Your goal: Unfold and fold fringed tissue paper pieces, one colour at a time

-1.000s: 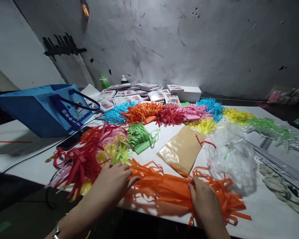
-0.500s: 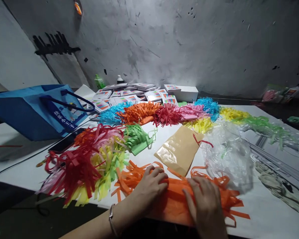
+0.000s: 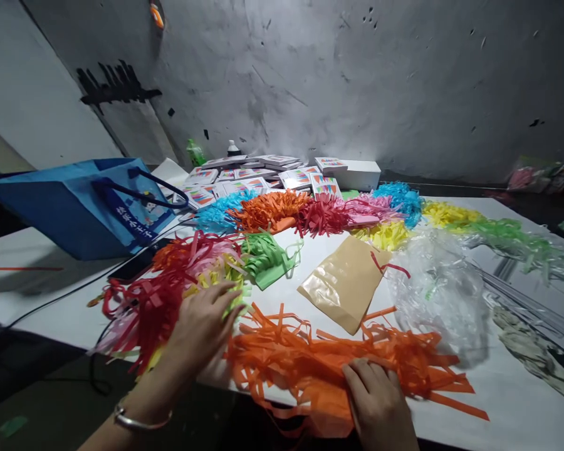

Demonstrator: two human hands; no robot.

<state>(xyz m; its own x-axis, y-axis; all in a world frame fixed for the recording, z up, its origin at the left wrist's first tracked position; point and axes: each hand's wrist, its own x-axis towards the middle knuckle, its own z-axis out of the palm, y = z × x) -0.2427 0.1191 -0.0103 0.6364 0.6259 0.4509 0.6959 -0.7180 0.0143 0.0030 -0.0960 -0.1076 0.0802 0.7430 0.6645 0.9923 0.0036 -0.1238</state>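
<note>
Clearly, the right hand [image 3: 380,404] partly hides orange fringe [image 3: 286,360].

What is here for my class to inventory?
Table: one, white, foreground
Bag: one, blue, left
Flat object: one, black, beside bag
Cable: uncounted, black, left
Packs: many, multicoloured, back
Box: one, white, back
Bottles: two, green, black, back
Hanging object: one, orange, grey wall
Fringed bundles: many, multicoloured, table
Envelope: one, brown, centre
Plastic: uncounted, transparent, right
Cloth: one heap, grey, right
Bracelet: one, silver, left wrist
Left hand: one, at yellow bundle
Right hand: one, on orange bundle
</note>
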